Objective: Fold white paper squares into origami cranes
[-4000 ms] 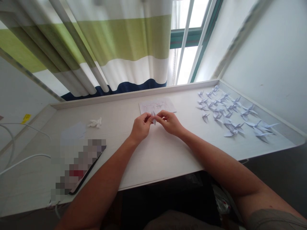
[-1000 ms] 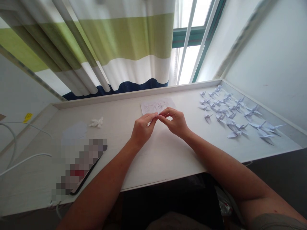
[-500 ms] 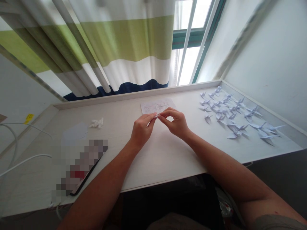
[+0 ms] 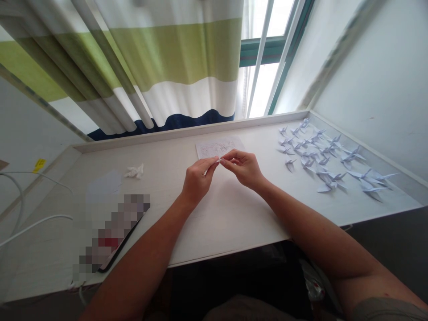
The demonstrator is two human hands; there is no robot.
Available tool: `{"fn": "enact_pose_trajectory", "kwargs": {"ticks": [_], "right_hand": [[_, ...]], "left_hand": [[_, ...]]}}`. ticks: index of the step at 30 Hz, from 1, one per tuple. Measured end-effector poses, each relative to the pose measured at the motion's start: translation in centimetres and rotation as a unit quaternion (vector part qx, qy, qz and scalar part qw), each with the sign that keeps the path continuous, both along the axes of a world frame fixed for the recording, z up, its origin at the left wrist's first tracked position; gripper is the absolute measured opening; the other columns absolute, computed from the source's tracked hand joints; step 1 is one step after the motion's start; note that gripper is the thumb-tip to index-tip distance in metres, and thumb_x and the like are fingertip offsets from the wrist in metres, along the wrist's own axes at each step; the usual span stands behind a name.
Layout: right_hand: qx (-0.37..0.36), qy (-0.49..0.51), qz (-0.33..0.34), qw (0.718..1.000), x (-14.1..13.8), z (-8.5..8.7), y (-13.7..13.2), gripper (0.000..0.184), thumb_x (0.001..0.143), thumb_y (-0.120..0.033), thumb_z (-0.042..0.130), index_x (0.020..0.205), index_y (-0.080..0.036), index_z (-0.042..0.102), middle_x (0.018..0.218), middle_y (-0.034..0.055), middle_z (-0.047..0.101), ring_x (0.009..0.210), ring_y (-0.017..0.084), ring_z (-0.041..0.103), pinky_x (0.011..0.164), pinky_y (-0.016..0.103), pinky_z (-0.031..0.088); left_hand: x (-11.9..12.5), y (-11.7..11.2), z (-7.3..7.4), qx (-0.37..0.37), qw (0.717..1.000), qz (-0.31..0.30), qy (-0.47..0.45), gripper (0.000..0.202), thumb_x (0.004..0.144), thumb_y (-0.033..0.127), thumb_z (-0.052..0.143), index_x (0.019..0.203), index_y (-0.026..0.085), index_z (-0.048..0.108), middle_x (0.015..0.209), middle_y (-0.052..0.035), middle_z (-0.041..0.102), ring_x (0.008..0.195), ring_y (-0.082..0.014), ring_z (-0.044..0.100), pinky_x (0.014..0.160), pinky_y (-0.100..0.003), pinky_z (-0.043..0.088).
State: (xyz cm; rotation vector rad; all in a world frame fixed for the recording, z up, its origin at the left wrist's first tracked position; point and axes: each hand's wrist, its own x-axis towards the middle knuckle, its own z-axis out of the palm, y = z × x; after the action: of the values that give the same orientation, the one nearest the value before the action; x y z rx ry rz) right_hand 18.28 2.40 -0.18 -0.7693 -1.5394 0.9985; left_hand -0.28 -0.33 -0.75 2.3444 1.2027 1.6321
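Over the middle of the white desk, my left hand (image 4: 199,178) and my right hand (image 4: 245,168) meet fingertip to fingertip. Both pinch a small piece of folded white paper (image 4: 219,160), mostly hidden behind the fingers. Just beyond them lies a flat sheet of paper (image 4: 217,145) with dark writing or printing on it. Several folded white paper cranes (image 4: 314,154) stand spread out on the desk to the right of my right hand.
Left on the desk (image 4: 230,232) are a crumpled white tissue (image 4: 134,171), some blank paper sheets (image 4: 104,183) and a blurred-out phone-like device (image 4: 115,238). White cables (image 4: 40,225) run in from the left edge. A raised rim (image 4: 187,133) borders the back, below a striped curtain (image 4: 187,53).
Both hands stay nearly in place, still pinching the paper. My right fingers have drawn slightly closer together. The rest of the desk looks the same.
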Motion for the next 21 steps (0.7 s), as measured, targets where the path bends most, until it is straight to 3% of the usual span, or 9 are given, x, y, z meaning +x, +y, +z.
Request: {"fn": "enact_pose_trajectory", "kwargs": {"ticks": [10, 16, 21], "right_hand": [[-0.056, 0.009, -0.014, 0.998, 0.16, 0.46, -0.02, 0.019, 0.076, -0.038, 0.086, 0.078, -0.021, 0.077, 0.078, 0.0029, 0.077, 0.076, 0.019, 0.070, 0.076, 0.037, 0.058], [-0.054, 0.010, -0.004, 0.998, 0.19, 0.86, -0.38, 0.021, 0.075, -0.039, 0.087, 0.082, -0.021, 0.078, 0.082, 0.0030, 0.078, 0.081, 0.020, 0.072, 0.082, 0.038, 0.060], [-0.070, 0.034, 0.010, 0.997, 0.14, 0.90, -0.35, 0.023, 0.076, -0.041, 0.087, 0.079, -0.020, 0.078, 0.080, 0.0037, 0.078, 0.077, 0.018, 0.070, 0.073, 0.034, 0.058]], "left_hand": [[-0.29, 0.10, -0.05, 0.011, 0.999, 0.013, 0.047, 0.020, 0.104, 0.026, 0.066, 0.117, 0.020, 0.080, 0.108, -0.0095, 0.084, 0.096, -0.0221, 0.081, 0.086, -0.035, 0.065], [-0.37, 0.01, 0.22, 0.019, 0.998, 0.018, 0.054, 0.020, 0.104, 0.024, 0.066, 0.116, 0.018, 0.080, 0.108, -0.0105, 0.084, 0.097, -0.0227, 0.080, 0.086, -0.034, 0.064], [-0.24, -0.08, 0.26, 0.018, 0.999, 0.004, 0.050, 0.021, 0.105, 0.026, 0.065, 0.118, 0.020, 0.080, 0.109, -0.0092, 0.084, 0.098, -0.0216, 0.080, 0.088, -0.034, 0.064]]}}
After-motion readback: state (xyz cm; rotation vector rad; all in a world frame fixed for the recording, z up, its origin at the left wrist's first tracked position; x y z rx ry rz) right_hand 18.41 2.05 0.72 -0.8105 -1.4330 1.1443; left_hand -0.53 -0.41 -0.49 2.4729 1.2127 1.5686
